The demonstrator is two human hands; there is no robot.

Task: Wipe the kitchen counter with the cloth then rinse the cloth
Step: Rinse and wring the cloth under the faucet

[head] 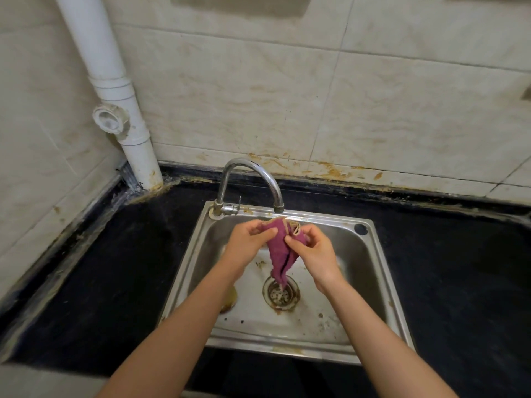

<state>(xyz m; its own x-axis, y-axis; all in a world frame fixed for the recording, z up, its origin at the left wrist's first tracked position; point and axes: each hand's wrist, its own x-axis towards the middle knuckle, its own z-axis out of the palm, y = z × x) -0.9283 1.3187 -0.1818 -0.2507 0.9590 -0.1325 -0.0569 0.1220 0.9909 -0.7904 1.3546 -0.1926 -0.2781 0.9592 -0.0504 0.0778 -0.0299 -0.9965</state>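
At the frame's center, 2 hands hold a purple cloth (283, 251) over the sink (370, 271), under the faucet (250, 182). Left hand (248, 242) and right hand (314, 251) each pinch its upper edge; its tip hangs above the drain (281, 294).

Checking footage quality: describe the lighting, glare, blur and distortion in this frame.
Head view: wide-angle distortion tilts the pipe and bends the counter edges; light is soft and dim; glare on the tap and sink rim; the left hand, right hand and the cloth they pinch look fairly sharp, no clear motion blur.
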